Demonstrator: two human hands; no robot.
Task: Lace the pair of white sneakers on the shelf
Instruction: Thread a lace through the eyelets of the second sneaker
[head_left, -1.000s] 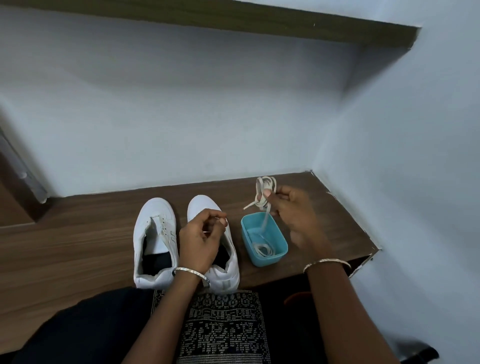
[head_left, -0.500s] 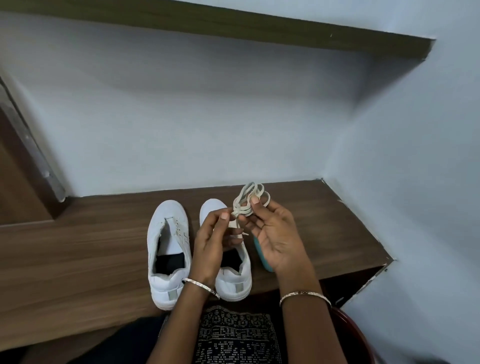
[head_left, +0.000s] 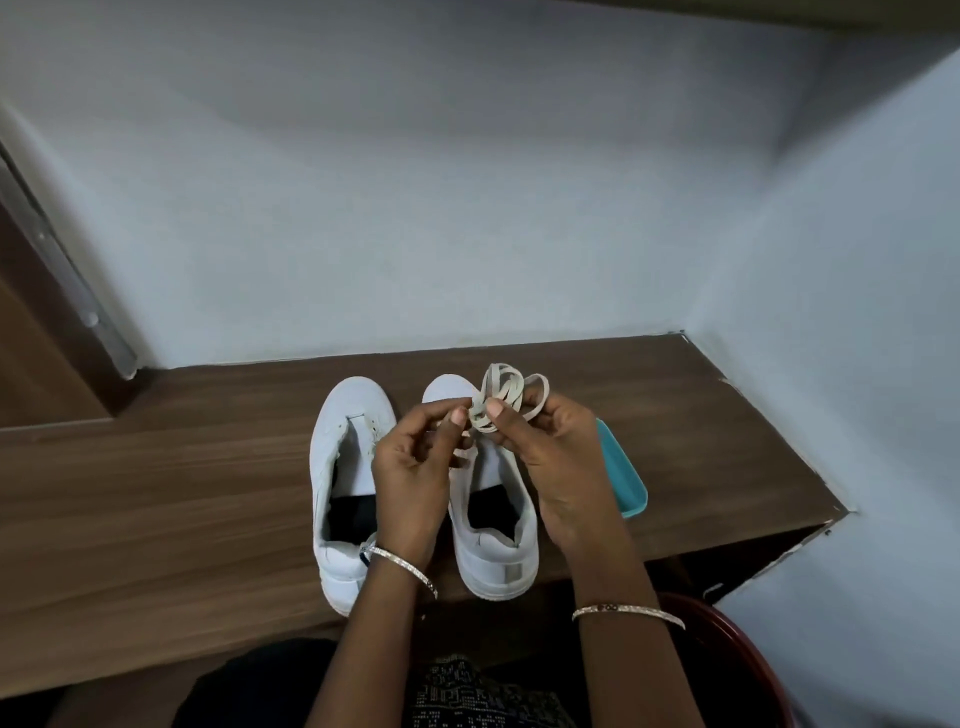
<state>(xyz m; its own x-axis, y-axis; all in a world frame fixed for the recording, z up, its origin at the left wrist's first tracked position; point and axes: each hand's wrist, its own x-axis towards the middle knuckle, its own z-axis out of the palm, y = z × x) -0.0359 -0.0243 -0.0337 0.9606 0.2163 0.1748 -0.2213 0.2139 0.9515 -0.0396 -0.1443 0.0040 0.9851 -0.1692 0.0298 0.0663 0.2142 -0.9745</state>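
Two white sneakers stand side by side on the wooden shelf (head_left: 156, 509), toes toward the wall: the left sneaker (head_left: 343, 467) and the right sneaker (head_left: 493, 530). Neither shows a lace in its eyelets. Above the right sneaker's toe I hold a bundled off-white shoelace (head_left: 506, 395). My right hand (head_left: 550, 457) grips the bundle with thumb and fingers. My left hand (head_left: 415, 462) pinches a strand of the same lace at its left side.
A teal plastic box (head_left: 626, 475) sits on the shelf just right of my right hand, mostly hidden by it. Walls close the shelf at the back and right. A dark red round rim (head_left: 748, 649) shows below the shelf's right end.
My right hand lifted the shoelace bundle from over the teal box leftward to above the right sneaker. My left hand rose to meet it and took a strand.
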